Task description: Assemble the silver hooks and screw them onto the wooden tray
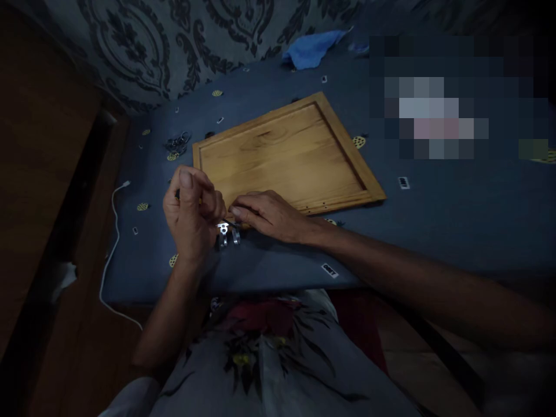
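A wooden cabinet door with a raised frame lies flat on the cloth-covered bed or table. At its near left edge sits a shiny metal hinge, its arms pointing toward me. My left hand is closed in a fist just left of the hinge, around what looks like a screwdriver; its handle is mostly hidden, and a thin dark shaft shows by the hinge. My right hand rests on the door's near edge, thumb and fingertips drawn together beside the hinge. Whatever is between those fingertips is hidden.
Dark metal pieces lie in a small pile left of the door. A white cable hangs over the left edge. A blue cloth lies at the back by the patterned wall. The upper right is pixelated.
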`<state>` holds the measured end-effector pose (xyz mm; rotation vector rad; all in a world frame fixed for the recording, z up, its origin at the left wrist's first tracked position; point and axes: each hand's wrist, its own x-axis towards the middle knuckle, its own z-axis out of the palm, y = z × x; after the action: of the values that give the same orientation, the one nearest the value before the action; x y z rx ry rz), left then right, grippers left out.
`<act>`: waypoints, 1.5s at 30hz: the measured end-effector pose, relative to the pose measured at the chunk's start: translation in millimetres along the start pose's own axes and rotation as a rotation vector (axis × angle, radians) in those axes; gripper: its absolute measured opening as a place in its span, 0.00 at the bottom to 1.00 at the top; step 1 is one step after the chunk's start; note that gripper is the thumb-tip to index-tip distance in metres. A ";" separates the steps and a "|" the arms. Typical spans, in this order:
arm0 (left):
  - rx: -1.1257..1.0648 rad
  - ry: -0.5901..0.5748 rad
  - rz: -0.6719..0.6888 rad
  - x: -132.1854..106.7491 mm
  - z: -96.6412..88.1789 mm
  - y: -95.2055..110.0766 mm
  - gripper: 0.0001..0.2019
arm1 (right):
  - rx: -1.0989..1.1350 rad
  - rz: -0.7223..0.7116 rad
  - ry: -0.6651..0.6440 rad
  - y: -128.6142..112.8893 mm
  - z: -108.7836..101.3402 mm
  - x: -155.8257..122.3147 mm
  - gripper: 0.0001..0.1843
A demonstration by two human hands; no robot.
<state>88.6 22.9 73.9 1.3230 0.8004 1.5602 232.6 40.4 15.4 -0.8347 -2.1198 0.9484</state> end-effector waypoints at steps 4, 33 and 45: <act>-0.009 -0.118 -0.070 2.9 -3.2 3.2 0.21 | -0.013 0.003 0.007 0.7 0.5 0.1 0.21; 0.008 -0.118 -0.062 -0.9 5.8 12.7 0.10 | -0.018 -0.010 0.003 -1.6 -0.5 0.3 0.22; -0.007 0.099 -0.003 -9.9 12.8 18.6 0.10 | -0.045 0.006 0.003 -3.3 0.2 0.8 0.21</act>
<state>96.9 5.8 89.6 1.2469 0.8569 1.6350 231.0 39.2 18.2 -0.8644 -2.1448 0.9044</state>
